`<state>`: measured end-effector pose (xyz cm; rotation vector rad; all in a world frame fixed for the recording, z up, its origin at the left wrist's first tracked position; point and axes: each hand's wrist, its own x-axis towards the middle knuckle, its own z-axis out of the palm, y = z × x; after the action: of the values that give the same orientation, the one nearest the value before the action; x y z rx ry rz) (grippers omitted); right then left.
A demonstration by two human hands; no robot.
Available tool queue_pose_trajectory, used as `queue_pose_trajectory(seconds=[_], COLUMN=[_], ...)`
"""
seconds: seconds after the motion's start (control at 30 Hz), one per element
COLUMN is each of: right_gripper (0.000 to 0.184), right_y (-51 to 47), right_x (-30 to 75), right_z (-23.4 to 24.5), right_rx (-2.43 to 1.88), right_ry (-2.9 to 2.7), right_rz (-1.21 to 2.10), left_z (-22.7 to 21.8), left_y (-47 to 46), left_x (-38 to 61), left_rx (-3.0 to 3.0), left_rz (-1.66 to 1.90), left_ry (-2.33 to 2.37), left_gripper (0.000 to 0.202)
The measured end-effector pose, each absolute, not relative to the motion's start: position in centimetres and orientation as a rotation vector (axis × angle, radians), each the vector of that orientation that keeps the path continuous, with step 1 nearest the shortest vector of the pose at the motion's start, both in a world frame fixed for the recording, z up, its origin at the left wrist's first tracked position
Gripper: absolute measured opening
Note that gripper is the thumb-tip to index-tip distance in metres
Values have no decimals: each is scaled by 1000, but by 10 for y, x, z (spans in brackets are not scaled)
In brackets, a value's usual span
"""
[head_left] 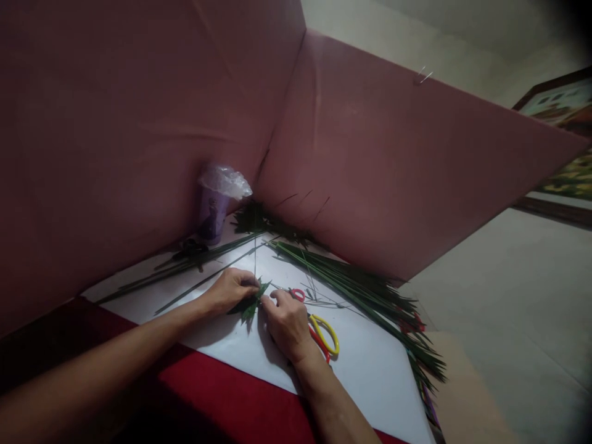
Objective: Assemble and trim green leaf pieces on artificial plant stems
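Note:
Between my hands, over the white sheet (370,364), is a small bunch of folded green leaves (251,306) with jagged points. My left hand (230,288) closes on its left side, thumb and fingers pinched together. From the right, my right hand (287,322) grips the edge of the same leaf piece with bent fingers. Scissors with yellow and red handles (329,335) lie just beside my right hand, partly covered by it. A smaller red-handled tool (298,295) rests behind that hand. Thin stem strips (324,303) are scattered close by.
Long green leaves (351,283) lie along the right side, with more strips (185,259) at left. A purple cup (213,213) covered in clear plastic stands near the corner of the pink panels (370,135). Dark cut leaves (254,219) pile at the back. Red cloth (222,391) shows in front.

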<state>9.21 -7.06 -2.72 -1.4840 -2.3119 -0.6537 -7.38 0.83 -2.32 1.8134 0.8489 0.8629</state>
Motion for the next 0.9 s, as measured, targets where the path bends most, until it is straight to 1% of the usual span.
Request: queue_pose_trajectory(seconds=[0.1, 0.13, 0.27, 0.5, 0.6, 0.8, 0.9], right_gripper=[8, 8, 14, 14, 14, 15, 15], right_y=[-73, -74, -77, -77, -76, -75, -76], right_x=[92, 91, 89, 89, 90, 90, 90], right_z=[-25, -24, -20, -23, -25, -26, -27], right_rx=[-1519, -1523, -1530, -1499, -1484, -1483, -1495], right_ry=[-2297, -2286, -2248, -2301, -2315, -2304, -2216], right_rz=[-582, -545, -455, -573, -567, -484, -343], left_z=[-22, -21, -21, -25, -23, -21, -21], left_y=[7, 7, 6, 7, 6, 4, 3], left_x=[-74, -75, -76, -75, -75, -74, -74], left_rx=[1804, 1805, 1813, 1844, 1874, 1876, 1863], left_rz=[852, 846, 840, 877, 868, 843, 849], left_ry=[858, 865, 892, 915, 909, 920, 911], left_gripper=[15, 15, 17, 16, 16, 16, 16])
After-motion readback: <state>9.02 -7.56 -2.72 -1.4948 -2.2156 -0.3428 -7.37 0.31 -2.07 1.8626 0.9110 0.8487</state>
